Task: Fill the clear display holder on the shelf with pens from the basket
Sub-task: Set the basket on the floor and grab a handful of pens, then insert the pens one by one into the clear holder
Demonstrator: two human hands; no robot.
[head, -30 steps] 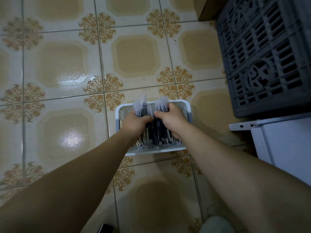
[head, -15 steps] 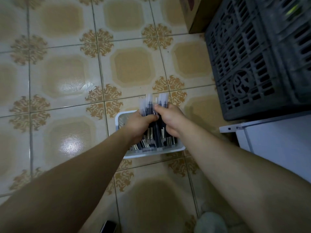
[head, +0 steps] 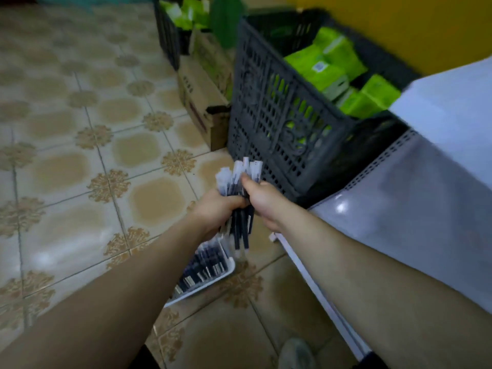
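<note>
head view: half a second ago both hands were down at the basket, clasped on the pens with their lower ends among the ones left inside; now the bundle of pens (head: 241, 230) is raised clear of the basket (head: 192, 294), which sits below and nearer on the tiled floor (head: 80, 155), partly hidden by the left forearm, with a layer of dark pens lying in it. the view has also swung up and to the right, so the inside of the dark crate (head: 274, 123) shows, packed with green packs (head: 327, 62), and a cardboard box (head: 202, 102) stands just beside it on the left. the left hand (head: 215, 209) grips the bundle around its middle from the left, fingers curled round the barrels. the right hand (head: 263, 203) clasps the same bundle from the right, thumb on top near the caps. the two hands touch each other around the pens. the pens stand roughly upright, pale translucent caps fanning out above the hands and dark barrels hanging below them. the bundle is in front of the crate's lower corner and just left of the white shelf unit (head: 426, 209).
</note>
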